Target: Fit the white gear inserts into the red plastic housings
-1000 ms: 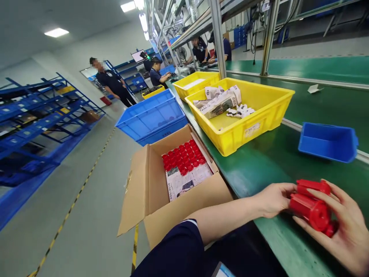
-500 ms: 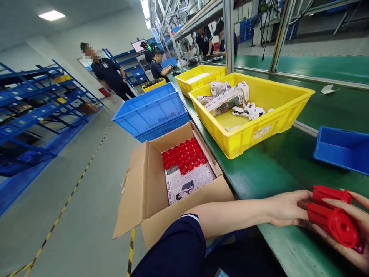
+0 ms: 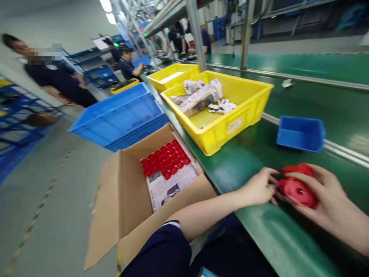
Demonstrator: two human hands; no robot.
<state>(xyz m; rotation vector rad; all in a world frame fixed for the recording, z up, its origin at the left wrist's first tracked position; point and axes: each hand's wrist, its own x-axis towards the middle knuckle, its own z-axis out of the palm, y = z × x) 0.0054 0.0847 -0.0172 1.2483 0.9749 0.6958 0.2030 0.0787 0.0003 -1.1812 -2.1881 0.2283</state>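
Observation:
Over the green bench, my right hand (image 3: 328, 194) is wrapped round red plastic parts (image 3: 300, 192) with a round end and a small dark hole. Whether it is one piece or two pressed together is blurred. My left hand (image 3: 261, 186) is at the left end of these parts, its fingers curled in a pinch. Something small and dark shows at its fingertips, too smeared to name. Left of the bench stands an open cardboard box (image 3: 134, 192). Inside it, rows of red round plastic parts (image 3: 164, 159) stand on a newspaper sheet (image 3: 173, 184).
A yellow bin (image 3: 242, 111) holds crumpled newspaper (image 3: 198, 98) and small white parts (image 3: 223, 106). A small blue bin (image 3: 301, 132) sits beyond my hands. Stacked blue crates (image 3: 123, 115) stand behind the box. Metal posts (image 3: 196, 34) rise from the bench. A person (image 3: 60, 77) stands at left.
The view has turned right, so everything sits further left. My left fingers have drawn back to the red parts' left end, and the right hand has turned the parts. The standing person appears nearer.

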